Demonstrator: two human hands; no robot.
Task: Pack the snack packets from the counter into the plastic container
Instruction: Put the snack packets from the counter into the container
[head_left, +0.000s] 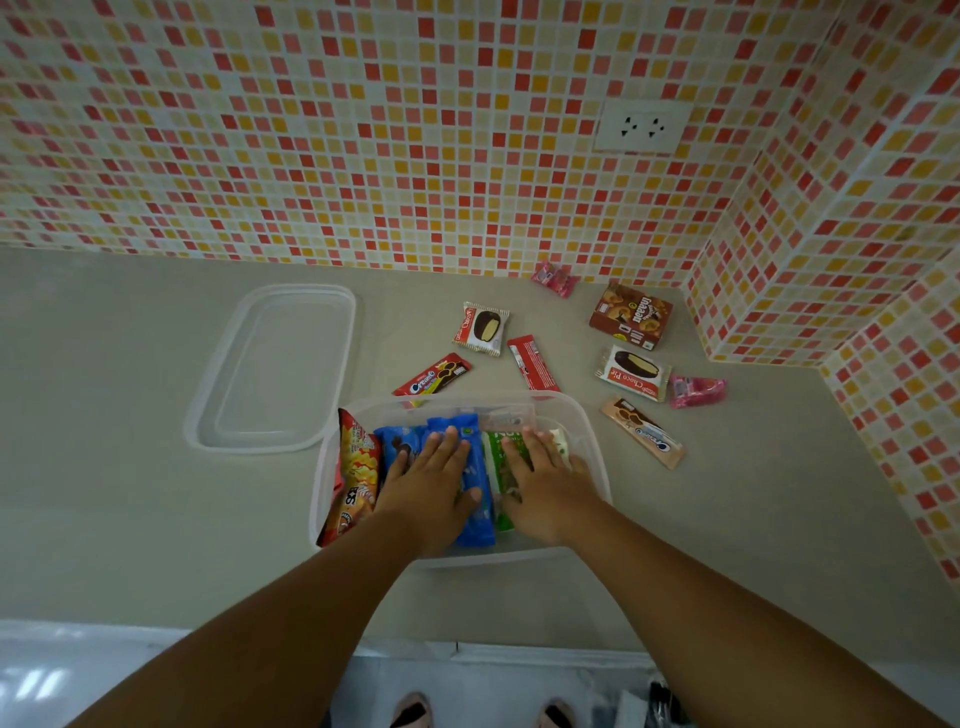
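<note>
A clear plastic container (584, 421) sits on the counter in front of me. Inside it lie an orange-red snack bag (353, 467), blue packets (480, 512) and a green packet (498, 467). My left hand (428, 480) rests flat on the blue packets, fingers spread. Beside it, my right hand (545, 480) lies flat on the green packet. Loose on the counter beyond are a red cookie packet (434, 379), a red bar (532, 364), two Choco Pie packets (483, 328) (632, 373), a brown box (631, 316), a tan cookie packet (644, 432) and two pink candies (555, 279) (696, 391).
The container's clear lid (275, 369) lies flat to the left of the container. A mosaic-tiled wall with a socket (641, 127) runs behind, and a tiled corner (779, 291) juts out at the right. The counter's front edge (208, 631) is near me.
</note>
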